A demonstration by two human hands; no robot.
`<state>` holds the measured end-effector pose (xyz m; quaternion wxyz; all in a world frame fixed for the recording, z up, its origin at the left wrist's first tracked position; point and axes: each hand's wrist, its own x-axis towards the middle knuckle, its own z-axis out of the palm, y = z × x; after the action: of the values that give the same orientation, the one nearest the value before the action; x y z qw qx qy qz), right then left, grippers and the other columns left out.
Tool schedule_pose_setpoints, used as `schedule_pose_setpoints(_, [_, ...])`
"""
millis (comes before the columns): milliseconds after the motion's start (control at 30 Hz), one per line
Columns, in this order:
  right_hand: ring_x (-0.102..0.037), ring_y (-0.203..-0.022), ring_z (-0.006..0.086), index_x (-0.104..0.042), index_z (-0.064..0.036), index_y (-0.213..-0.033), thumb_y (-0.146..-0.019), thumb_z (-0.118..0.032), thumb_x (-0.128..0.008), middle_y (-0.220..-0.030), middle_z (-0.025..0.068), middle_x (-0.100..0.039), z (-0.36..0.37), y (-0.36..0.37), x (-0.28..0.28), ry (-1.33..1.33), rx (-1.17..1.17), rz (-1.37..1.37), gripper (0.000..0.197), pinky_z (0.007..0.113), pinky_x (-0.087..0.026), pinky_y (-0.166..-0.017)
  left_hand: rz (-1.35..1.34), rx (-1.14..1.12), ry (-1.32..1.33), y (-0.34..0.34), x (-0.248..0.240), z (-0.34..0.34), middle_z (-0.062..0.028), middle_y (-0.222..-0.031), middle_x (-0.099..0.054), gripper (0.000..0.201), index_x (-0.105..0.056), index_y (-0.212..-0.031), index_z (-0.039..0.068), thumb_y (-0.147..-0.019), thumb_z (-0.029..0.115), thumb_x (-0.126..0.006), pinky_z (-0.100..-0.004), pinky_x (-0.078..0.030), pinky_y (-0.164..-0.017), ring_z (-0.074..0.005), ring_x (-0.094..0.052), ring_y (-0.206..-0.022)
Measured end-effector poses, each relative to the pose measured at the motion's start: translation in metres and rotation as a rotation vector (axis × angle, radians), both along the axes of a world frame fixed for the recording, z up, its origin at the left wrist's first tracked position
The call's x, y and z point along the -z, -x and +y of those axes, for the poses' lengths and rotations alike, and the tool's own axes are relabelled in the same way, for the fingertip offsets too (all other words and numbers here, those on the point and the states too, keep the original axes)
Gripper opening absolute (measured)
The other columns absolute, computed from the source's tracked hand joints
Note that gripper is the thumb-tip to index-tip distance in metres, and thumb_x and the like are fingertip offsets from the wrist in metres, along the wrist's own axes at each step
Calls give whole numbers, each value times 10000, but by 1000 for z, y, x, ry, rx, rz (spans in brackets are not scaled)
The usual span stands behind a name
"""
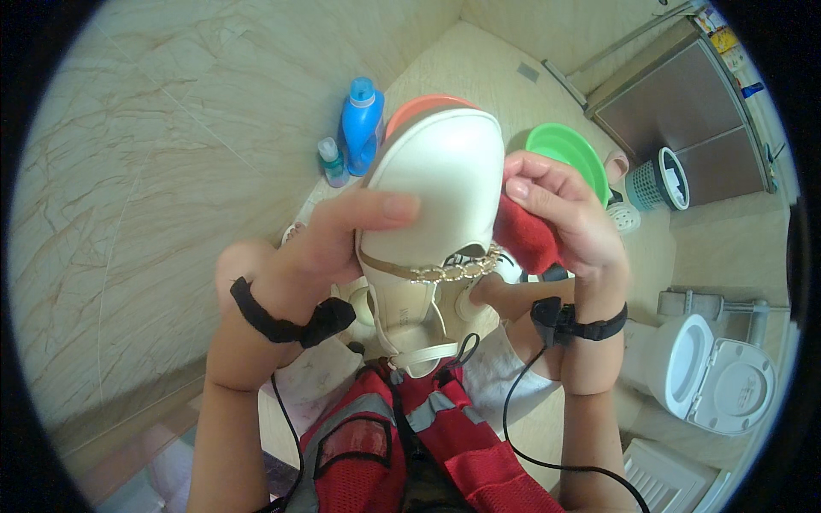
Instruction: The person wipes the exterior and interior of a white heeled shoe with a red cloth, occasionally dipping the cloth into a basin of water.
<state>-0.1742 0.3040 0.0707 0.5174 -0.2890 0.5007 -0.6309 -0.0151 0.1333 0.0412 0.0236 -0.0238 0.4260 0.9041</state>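
Observation:
A white shoe (445, 167) with a closed, rounded toe is held up in front of me, toe pointing away. A gold chain (453, 273) and a tan strap cross it, and its open heel strap hangs nearest my body. My left hand (329, 227) grips the shoe's left side, thumb lying across the white upper, other fingers hidden beneath. At the shoe's right edge, my right hand (564, 209) is closed on a red cloth (526, 235), thumb and fingertips bent near the rim. Part of the cloth is bunched under the palm.
Beyond the shoe stands an orange basin (423, 106), partly hidden. A blue bottle (361, 128) and a small green bottle (333, 164) stand left of it. At right are a green basin (560, 141), a teal basket (647, 186) and a white toilet (684, 363).

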Motion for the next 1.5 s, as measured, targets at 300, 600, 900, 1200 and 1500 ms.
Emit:
schedule_pose_setpoints(300, [-596, -773, 104, -524, 28, -1134, -711, 56, -684, -904, 34, -591, 1, 5, 5, 50, 131, 87, 454, 213, -498, -724, 52, -108, 34, 0, -1, -2, -268, -1123, -534, 857, -280, -1334, -34, -716, 495, -551, -399, -510, -825, -319, -588, -984])
schedule_pose_setpoints(600, [-536, -765, 54, -583, 4, -1018, -765, -146, -715, -881, 14, -590, -2, -10, 30, -168, -52, 415, 322, 210, -452, -696, 204, -111, -254, -1, 5, -17, -310, -1198, -435, 986, -136, -1393, 0, -741, 627, -528, -484, -485, -875, -396, -542, -1043])
schedule_pose_setpoints(900, [-547, -814, 91, -602, -4, -1038, -837, -125, -618, -896, 15, -623, -19, -21, 32, 26, 238, 322, 235, 218, -419, -744, 217, -175, -308, 3, -13, -5, -228, -1222, -468, 830, -276, -1323, -42, -779, 557, -460, -458, -517, -806, -364, -571, -1021])
schedule_pose_setpoints(1200, [-557, -700, 81, -621, 8, -840, -797, -46, -647, -774, 9, -614, -8, -13, 5, 254, 597, 590, 74, 208, -438, -671, 105, -221, -248, -1, -12, -20, -297, -1161, -459, 954, -168, -1395, -3, -760, 653, -446, -455, -488, -811, -398, -552, -966])
schedule_pose_setpoints(1500, [-562, -581, 138, -560, 68, -957, -879, -48, -542, -853, 140, -617, 3, -32, 2, 601, 703, 990, 141, 237, -471, -515, 114, -398, 106, 2, -24, 0, -198, -1341, -389, 754, -247, -1365, 28, -834, 542, -394, -409, -498, -829, -303, -573, -1016])
